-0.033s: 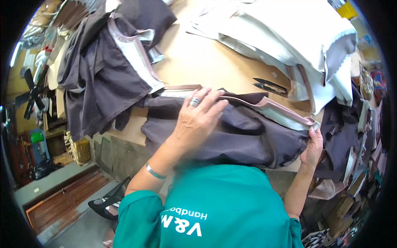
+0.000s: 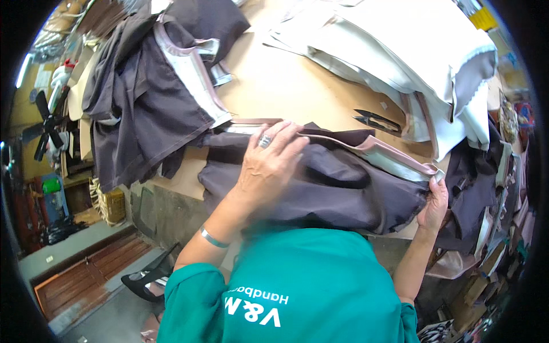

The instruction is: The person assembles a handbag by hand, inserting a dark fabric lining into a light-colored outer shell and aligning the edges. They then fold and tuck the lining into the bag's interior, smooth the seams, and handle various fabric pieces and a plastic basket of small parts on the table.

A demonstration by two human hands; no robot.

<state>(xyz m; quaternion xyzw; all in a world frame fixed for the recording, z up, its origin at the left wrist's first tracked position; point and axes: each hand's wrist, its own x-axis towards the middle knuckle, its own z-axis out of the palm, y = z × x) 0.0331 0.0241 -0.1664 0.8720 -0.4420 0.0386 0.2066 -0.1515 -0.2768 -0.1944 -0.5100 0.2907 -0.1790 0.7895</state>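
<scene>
A dark brown lining piece (image 2: 343, 200) with a pink-edged pale band (image 2: 392, 158) along its top lies across the table's near edge. My left hand (image 2: 269, 163), with a ring, rests on its top edge left of the middle. Those fingers are stretched out and lie over the cloth; the thumb is hidden. At the far right end of the band, my right hand (image 2: 433, 203) pinches the corner between thumb and fingers. Just beyond the band lie small black thread snips (image 2: 377, 122), with no hand on them.
More dark lining pieces (image 2: 151, 97) with pink-trimmed pale bands are heaped at the left. White sheet material (image 2: 383, 51) covers the table's far right. The tan tabletop (image 2: 291, 80) shows between them. Further dark cloth (image 2: 472, 194) hangs at the right. A black fan (image 2: 43, 126) stands far left.
My left hand has shifted slightly left along the top edge. My right hand keeps its pinch on the corner. The view has moved a little.
</scene>
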